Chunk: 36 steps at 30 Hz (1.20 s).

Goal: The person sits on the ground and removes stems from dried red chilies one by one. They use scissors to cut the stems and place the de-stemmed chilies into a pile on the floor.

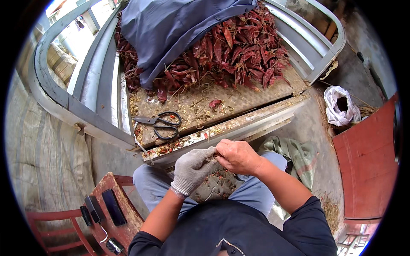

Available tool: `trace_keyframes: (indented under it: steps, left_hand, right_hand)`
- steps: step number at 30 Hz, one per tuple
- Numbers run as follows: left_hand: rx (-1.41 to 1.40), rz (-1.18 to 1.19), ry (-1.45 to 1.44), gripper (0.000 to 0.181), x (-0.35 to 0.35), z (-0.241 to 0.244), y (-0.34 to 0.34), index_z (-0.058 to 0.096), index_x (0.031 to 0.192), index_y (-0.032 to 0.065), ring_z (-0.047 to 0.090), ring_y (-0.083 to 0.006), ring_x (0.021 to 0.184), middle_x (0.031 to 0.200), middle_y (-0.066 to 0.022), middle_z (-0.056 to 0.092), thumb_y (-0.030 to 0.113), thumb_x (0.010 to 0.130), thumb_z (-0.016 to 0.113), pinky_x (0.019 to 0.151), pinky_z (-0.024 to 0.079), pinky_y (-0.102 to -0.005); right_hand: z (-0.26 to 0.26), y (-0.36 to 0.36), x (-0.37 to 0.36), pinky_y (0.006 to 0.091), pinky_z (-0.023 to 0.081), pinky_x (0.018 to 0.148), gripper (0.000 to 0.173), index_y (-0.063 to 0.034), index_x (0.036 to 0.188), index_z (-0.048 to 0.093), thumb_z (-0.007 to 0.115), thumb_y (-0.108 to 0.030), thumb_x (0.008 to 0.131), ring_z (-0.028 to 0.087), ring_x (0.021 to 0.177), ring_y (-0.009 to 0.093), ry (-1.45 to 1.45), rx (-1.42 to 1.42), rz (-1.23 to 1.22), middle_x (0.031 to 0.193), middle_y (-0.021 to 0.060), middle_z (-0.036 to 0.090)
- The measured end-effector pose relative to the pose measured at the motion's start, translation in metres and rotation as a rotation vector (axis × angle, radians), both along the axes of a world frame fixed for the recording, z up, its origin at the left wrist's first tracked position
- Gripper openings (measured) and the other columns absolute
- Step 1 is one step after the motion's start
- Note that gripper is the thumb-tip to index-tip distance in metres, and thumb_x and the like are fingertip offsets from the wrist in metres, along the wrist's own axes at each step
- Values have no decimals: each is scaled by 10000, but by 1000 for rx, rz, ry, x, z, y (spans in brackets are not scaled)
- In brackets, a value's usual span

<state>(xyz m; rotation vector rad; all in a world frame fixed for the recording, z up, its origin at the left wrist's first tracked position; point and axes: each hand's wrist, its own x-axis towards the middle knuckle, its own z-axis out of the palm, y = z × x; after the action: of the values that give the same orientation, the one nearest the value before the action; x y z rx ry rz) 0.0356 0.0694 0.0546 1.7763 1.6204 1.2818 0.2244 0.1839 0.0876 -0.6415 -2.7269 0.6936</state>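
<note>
My left hand (194, 170), in a light knitted glove, has its fingers closed around something small and thin that is mostly hidden. My bare right hand (238, 156) meets its fingertips, thumb and forefinger pinched on the same spot. Both are above my lap, just in front of the metal edge of a truck bed (221, 134). Black-handled scissors (160, 123) lie on the bed's left corner. A large heap of dried red chili peppers (237, 54) covers the back of the bed, partly under a blue-grey buttoned cloth (179, 28). One loose chili piece (215, 104) rests nearer the edge.
Seeds and stem bits litter the bed floor. Metal side rails (96, 70) flank it. At the lower left, a worn red wooden chair (128, 208) holds a phone (114, 207) and small devices. A white plastic bag (339, 105), a green woven sack (298, 153) and a red panel (365, 160) are at right.
</note>
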Motion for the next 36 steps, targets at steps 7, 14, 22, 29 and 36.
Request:
trace_keyframes:
  steps: [7,14,22,29,36]
  left_hand:
    - [-171,28,-330,222,-1,-2,-11,768,1131,-12,723,-167,1007,1078,-102,770,72,928,795,893,567,-324]
    - [-137,-54,-238,250,-4,-3,-9,731,1154,-29,717,-136,864,990,-84,768,104,949,786,776,578,-295]
    - [-521,-19,-1111,170,15,8,-15,660,1003,28,581,-95,640,752,-26,640,189,1054,639,598,513,-262]
    - [-451,-26,-1734,189,24,-27,-11,658,1034,45,574,-108,667,836,-14,623,218,1084,600,589,491,-264]
    - [-544,167,10,500,-5,-59,-24,690,1316,11,748,-265,1008,1165,-180,755,262,890,760,938,570,-369]
  right_hand:
    - [11,-9,-6,458,574,761,235,-6,959,655,741,-216,898,695,856,428,50,-474,-56,889,193,723]
    - [-11,-16,-5,478,549,717,164,-29,904,663,724,-181,891,687,833,415,46,-209,5,859,189,696]
    - [-11,-21,1,430,512,674,128,-17,887,640,706,-116,933,639,755,360,359,-383,180,795,149,631]
    - [-11,-34,29,392,494,684,140,0,916,658,717,-119,959,622,740,287,428,-535,120,807,128,617]
    - [-58,-12,202,449,537,790,278,-16,1090,681,745,-228,922,678,911,357,-169,-180,-651,997,187,686]
